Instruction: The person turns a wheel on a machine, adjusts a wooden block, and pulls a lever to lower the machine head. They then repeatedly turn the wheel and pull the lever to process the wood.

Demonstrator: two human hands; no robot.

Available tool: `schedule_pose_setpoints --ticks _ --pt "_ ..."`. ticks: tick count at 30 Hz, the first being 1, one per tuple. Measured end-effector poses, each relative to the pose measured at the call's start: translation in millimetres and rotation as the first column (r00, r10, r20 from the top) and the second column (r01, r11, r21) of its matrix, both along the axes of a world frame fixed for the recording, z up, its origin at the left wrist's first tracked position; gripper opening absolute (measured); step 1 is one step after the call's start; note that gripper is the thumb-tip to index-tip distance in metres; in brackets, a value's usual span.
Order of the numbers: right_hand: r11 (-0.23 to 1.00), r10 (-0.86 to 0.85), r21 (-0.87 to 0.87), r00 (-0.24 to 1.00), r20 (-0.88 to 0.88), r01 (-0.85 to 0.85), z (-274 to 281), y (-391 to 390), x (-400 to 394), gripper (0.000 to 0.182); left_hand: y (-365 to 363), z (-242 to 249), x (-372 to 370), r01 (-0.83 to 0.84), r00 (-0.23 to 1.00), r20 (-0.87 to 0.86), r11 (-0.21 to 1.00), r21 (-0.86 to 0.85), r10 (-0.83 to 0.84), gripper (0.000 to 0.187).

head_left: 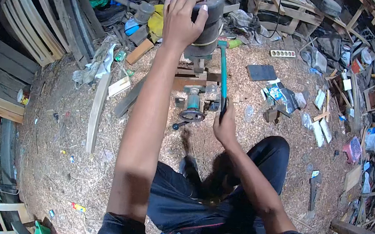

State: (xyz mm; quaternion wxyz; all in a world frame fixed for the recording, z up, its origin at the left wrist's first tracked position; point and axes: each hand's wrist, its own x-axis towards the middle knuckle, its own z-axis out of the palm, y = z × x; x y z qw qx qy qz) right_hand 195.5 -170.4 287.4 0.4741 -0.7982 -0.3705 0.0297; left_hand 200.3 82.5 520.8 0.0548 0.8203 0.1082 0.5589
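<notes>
From the head camera I look down on a sawdust-covered floor (62, 166) in a cluttered workshop. My left hand (182, 15) lies spread over the top of a grey electric motor (203, 14), fingers curled around its ribbed end cap, pressing on it rather than lifting it. The motor stands upright on a wooden block (192, 79), and just below that sits a small teal fitting with a round handwheel (192, 114). My right hand (225, 125) is clenched around the lower end of a hammer with a teal handle (223, 76); the handle runs up beside the motor and its head (222, 44) is right against the housing, though I cannot tell if it touches. A loose wooden slat (96, 112) lies to the left, and a dark flat slab (261, 72) rests to the right of the motor.
</notes>
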Motion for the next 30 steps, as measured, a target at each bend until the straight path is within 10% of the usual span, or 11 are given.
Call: schedule_pose_setpoints --ticks 2,4,6,9,11,19,21,26,30 --pt "0.995 0.049 0.086 0.995 0.090 -0.056 56 -11 2 0.048 -2 5 -4 0.002 1.000 -0.014 1.000 0.016 -0.001 0.027" --pt "0.963 0.239 0.203 0.910 -0.338 -0.178 118 -25 5 0.037 -3 9 -6 -0.009 1.000 -0.010 1.000 0.028 0.010 0.029" --pt "0.906 0.354 0.352 0.878 -0.322 -0.236 172 -29 15 0.028 -1 17 -7 0.017 1.000 0.009 1.000 0.008 -0.017 0.030" --pt "0.875 0.066 0.406 0.896 0.440 -0.264 242 2 47 0.032 -3 28 -8 0.008 1.000 0.021 1.000 -0.002 -0.008 0.031" --pt "0.875 0.253 0.412 0.966 0.055 -0.253 271 34 71 0.038 -1 36 -6 0.010 1.000 0.025 1.000 0.001 -0.010 0.029" --pt "0.700 -0.115 0.675 0.896 0.428 -0.233 331 161 169 0.039 6 63 12 0.022 0.970 0.244 0.997 -0.070 -0.004 0.020" --pt "0.766 -0.001 0.503 0.782 0.623 -0.400 326 186 198 0.052 7 72 17 0.026 0.960 0.280 0.990 -0.137 0.013 0.020" --pt "0.981 0.187 -0.106 0.671 0.718 -0.160 280 242 281 0.063 13 80 23 0.040 0.951 0.309 0.994 -0.100 -0.007 0.017" --pt "0.940 0.339 -0.160 0.787 0.516 -0.301 257 246 308 0.063 19 78 20 0.100 0.958 0.281 0.988 -0.114 -0.064 0.021"
